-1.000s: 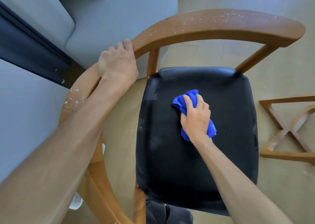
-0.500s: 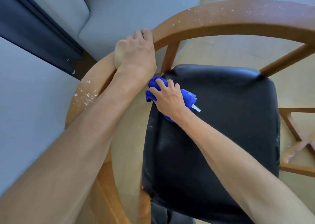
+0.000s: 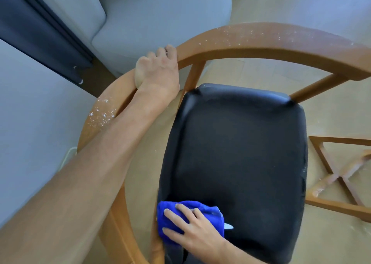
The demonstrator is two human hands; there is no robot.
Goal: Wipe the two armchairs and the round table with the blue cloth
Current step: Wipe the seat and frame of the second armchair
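The right hand (image 3: 192, 227) pressed flat, with fingers spread, on the blue cloth (image 3: 170, 219) at the near left corner of the armchair's black seat (image 3: 241, 153). The left hand (image 3: 158, 71) curled round the wooden armrest (image 3: 261, 41), which had white specks on it

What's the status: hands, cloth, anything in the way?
Left hand grips the armchair rail. Right hand presses the blue cloth flat on the seat's near-left corner. White specks on rail. Nothing blocking.
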